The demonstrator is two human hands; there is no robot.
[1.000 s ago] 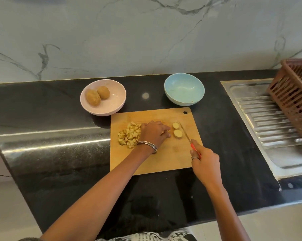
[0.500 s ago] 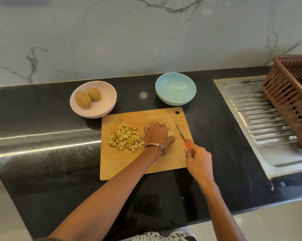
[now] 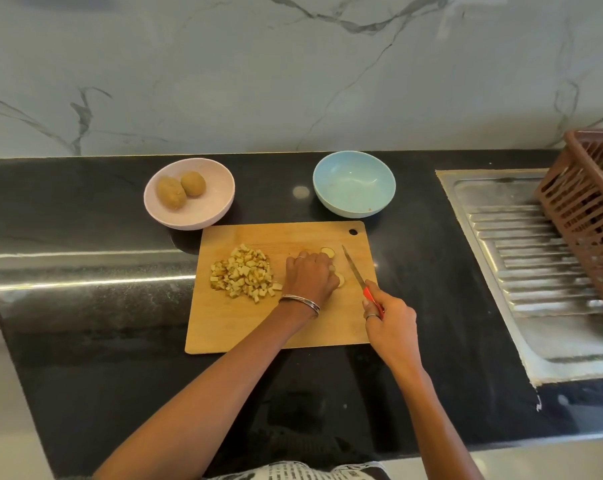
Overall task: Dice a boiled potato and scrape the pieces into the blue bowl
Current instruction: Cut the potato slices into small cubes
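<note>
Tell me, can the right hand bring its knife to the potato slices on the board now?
Probably yes. The right hand grips the knife just right of the potato slices, with bare cutting board between. The left hand covers some slices, though.

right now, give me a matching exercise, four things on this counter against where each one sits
Things:
1. whole potatoes
2. diced potato pile
3. knife
4. brown basket

Places:
a. on the steel drainboard
b. in the pink bowl
c. in the right hand
d. left part of the cutting board

Pairs: 1-b, 2-d, 3-c, 4-a
</note>
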